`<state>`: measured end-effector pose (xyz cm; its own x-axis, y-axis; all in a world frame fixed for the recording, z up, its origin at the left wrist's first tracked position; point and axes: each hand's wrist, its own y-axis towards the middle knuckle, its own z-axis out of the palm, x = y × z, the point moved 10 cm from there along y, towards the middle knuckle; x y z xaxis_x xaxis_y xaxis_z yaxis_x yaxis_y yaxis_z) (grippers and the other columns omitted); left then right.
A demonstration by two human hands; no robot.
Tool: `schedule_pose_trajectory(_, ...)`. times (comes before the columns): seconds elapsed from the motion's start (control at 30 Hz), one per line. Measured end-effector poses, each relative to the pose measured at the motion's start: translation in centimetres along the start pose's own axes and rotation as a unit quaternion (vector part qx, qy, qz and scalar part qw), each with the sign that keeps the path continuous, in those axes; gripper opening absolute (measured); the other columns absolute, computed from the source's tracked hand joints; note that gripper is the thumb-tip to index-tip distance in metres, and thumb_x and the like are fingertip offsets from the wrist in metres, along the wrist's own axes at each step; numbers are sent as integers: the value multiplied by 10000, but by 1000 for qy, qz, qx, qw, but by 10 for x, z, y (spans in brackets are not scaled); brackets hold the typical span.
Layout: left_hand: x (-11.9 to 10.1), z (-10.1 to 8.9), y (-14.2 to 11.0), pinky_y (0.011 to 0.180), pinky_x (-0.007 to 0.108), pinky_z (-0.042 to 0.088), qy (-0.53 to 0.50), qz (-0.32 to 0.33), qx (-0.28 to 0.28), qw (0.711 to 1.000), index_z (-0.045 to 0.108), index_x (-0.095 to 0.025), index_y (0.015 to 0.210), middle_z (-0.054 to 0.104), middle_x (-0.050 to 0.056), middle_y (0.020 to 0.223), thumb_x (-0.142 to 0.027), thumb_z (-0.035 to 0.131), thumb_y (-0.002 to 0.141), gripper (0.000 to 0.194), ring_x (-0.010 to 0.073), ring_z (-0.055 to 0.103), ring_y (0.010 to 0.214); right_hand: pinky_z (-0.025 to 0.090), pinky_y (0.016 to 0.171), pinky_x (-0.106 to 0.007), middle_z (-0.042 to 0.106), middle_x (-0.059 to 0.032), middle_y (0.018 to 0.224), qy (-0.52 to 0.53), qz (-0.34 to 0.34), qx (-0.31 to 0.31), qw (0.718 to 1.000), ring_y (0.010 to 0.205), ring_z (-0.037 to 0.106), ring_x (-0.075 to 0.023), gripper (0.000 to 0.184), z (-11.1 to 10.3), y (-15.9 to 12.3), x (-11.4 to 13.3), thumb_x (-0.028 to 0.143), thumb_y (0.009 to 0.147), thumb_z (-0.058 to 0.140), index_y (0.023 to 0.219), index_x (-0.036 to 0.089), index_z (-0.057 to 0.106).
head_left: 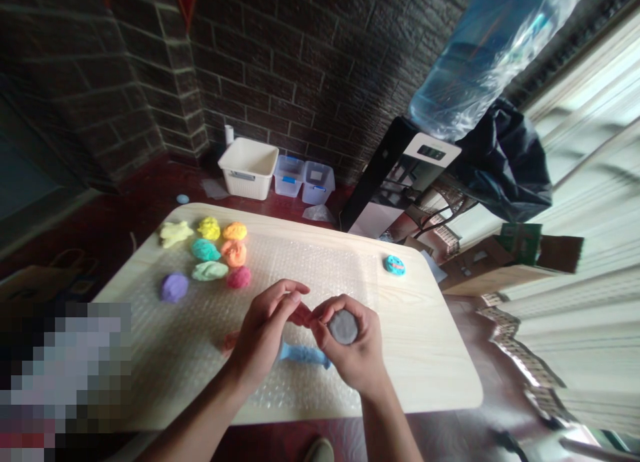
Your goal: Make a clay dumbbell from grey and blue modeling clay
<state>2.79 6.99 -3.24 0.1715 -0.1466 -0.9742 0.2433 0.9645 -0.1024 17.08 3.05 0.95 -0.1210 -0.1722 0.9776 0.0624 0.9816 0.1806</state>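
My right hand (357,349) is wrapped around a round grey lump of modelling clay (343,327), whose flat face shows between thumb and fingers. Facing it, my left hand (267,325) is held with curved fingers and thumb apart, its fingertips close to the right hand's; I see nothing in it. Beneath both hands, a blue strip of clay (305,355) lies on the bubble wrap (320,259). A reddish-brown piece (230,342) is partly hidden behind my left wrist.
Several clay lumps, among them a purple one (175,287) and a pink one (239,277), sit at the table's left. A turquoise disc (395,265) lies right on the pale table (435,355). Behind stand a white bin (249,182), clear boxes and a water dispenser (400,175).
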Motion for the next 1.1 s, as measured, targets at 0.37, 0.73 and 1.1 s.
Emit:
schedule_pose_trajectory(0.37, -1, 1, -1, 764, 336, 547, -1, 1, 5, 1000, 715, -188, 1019, 778, 36, 773, -449, 602, 994, 286, 225, 743, 771, 502, 604, -277, 743, -33, 772, -5, 1, -5, 1000, 657, 642, -170, 129, -1, 0, 0, 223, 837, 792, 804, 218, 667)
schedule_pose_trajectory(0.73, 1, 1, -3, 757, 328, 544, -2, -3, 10, 1000, 714, -186, 1009, 773, 37, 771, -434, 595, 1005, 274, 225, 738, 759, 518, 597, -284, 750, -37, 764, -18, -5, -9, 1000, 643, 662, -174, 160, -2, 0, 2, 274, 867, 794, 804, 217, 658)
schedule_pose_trajectory(1.1, 6, 28, -6, 755, 304, 529, -57, -36, 108, 992, 694, -187, 918, 722, 45, 862, -478, 694, 961, 294, 212, 692, 825, 592, 849, -338, 657, -106, 1329, -128, -87, -1, 988, 1064, 690, -237, 500, 10, -1, 10, 179, 903, 731, 1355, 272, 540)
